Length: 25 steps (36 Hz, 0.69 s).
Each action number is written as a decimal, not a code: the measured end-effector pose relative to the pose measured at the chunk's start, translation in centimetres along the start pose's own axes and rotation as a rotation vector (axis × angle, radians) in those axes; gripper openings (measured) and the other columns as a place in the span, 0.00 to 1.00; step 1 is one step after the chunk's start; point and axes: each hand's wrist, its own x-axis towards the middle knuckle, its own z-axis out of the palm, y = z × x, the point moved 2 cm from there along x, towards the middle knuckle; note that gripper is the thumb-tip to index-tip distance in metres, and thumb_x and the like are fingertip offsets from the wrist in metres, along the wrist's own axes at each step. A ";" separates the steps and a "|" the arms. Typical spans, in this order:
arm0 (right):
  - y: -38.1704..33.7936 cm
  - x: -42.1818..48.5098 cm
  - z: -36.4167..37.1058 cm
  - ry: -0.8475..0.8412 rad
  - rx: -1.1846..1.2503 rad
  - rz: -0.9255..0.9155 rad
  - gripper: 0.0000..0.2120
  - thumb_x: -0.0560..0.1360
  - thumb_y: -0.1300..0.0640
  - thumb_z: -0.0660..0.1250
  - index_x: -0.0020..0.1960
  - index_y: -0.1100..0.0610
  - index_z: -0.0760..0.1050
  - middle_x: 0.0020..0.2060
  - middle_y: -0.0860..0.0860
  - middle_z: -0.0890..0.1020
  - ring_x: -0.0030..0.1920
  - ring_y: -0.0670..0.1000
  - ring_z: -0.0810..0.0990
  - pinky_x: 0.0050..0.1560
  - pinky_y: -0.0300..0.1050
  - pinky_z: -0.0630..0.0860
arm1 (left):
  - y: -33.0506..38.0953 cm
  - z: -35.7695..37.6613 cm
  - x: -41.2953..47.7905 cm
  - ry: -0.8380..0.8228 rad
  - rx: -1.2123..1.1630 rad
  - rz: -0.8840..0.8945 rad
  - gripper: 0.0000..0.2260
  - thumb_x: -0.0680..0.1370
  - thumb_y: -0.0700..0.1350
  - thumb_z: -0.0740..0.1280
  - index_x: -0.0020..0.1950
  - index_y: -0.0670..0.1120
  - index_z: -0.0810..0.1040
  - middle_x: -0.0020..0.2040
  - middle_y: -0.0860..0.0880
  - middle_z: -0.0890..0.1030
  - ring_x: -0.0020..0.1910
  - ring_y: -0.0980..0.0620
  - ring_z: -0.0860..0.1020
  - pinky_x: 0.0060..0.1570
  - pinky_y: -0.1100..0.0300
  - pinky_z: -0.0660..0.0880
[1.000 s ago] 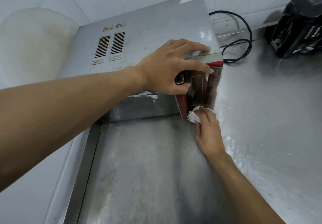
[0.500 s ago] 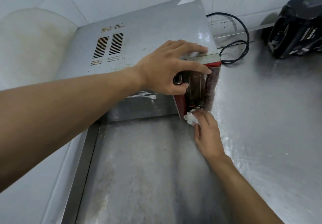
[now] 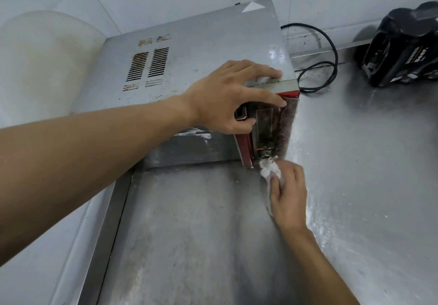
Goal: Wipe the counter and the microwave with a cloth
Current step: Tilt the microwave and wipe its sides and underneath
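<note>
Head: right hand [image 3: 288, 197] holds cloth [image 3: 270, 170], apparently touching microwave [image 3: 201, 44].

Two bare arms are seen: the left forearm [image 3: 94, 153] and the right forearm [image 3: 327, 269] are left uncovered right up to the picture's edge (sleeves, if worn, are out of view). The left hand [image 3: 227, 96] and right hand [image 3: 288, 195] are bare too, and short-trimmed nails are shown on the fingers [image 3: 260, 70].

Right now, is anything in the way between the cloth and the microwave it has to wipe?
Nothing visible. The right hand holds the cloth straight against the microwave at its lower front corner, by the counter. The left hand rests higher up, on the top corner, clear of the cloth.
</note>
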 end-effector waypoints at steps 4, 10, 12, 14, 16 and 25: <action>0.2 2.6 1.2 0.001 -0.042 0.039 0.17 0.82 0.65 0.64 0.69 0.54 0.76 0.62 0.56 0.73 0.61 0.55 0.75 0.62 0.43 0.72 | 0.0 0.0 0.0 -0.001 -0.004 0.000 0.24 0.76 0.54 0.68 0.73 0.57 0.78 0.78 0.46 0.70 0.73 0.44 0.71 0.71 0.46 0.66; 1.4 1.7 1.7 -0.123 -0.167 -0.041 0.20 0.79 0.67 0.66 0.68 0.54 0.76 0.62 0.59 0.75 0.59 0.61 0.75 0.60 0.58 0.77 | 0.0 0.0 0.0 0.003 -0.003 0.007 0.24 0.76 0.54 0.69 0.72 0.57 0.78 0.78 0.46 0.70 0.73 0.43 0.71 0.71 0.45 0.66; 1.7 1.2 1.2 -0.175 -0.217 -0.091 0.20 0.77 0.68 0.68 0.66 0.54 0.78 0.60 0.59 0.77 0.57 0.61 0.75 0.58 0.58 0.78 | -0.1 0.0 0.0 -0.001 -0.004 0.007 0.23 0.76 0.54 0.68 0.72 0.57 0.78 0.78 0.46 0.70 0.73 0.42 0.71 0.71 0.45 0.66; 1.8 0.6 1.0 -0.225 -0.242 -0.148 0.20 0.75 0.69 0.69 0.64 0.55 0.80 0.61 0.59 0.77 0.57 0.61 0.75 0.59 0.57 0.77 | 0.0 0.0 0.1 0.000 -0.007 0.009 0.23 0.76 0.54 0.68 0.72 0.57 0.78 0.78 0.45 0.70 0.74 0.42 0.71 0.71 0.44 0.66; 1.7 -0.1 0.7 -0.232 -0.205 -0.124 0.20 0.76 0.69 0.69 0.65 0.55 0.80 0.62 0.58 0.77 0.59 0.59 0.76 0.61 0.55 0.77 | -0.1 0.0 0.1 0.003 -0.013 0.009 0.23 0.76 0.54 0.68 0.72 0.57 0.78 0.77 0.45 0.70 0.74 0.42 0.71 0.71 0.44 0.67; -0.2 2.5 1.1 -0.116 -0.059 -0.042 0.19 0.79 0.66 0.65 0.68 0.57 0.78 0.65 0.54 0.73 0.61 0.48 0.74 0.65 0.28 0.66 | 0.0 0.0 0.0 -0.011 -0.004 0.005 0.23 0.76 0.54 0.68 0.73 0.57 0.78 0.78 0.46 0.70 0.75 0.43 0.70 0.71 0.43 0.67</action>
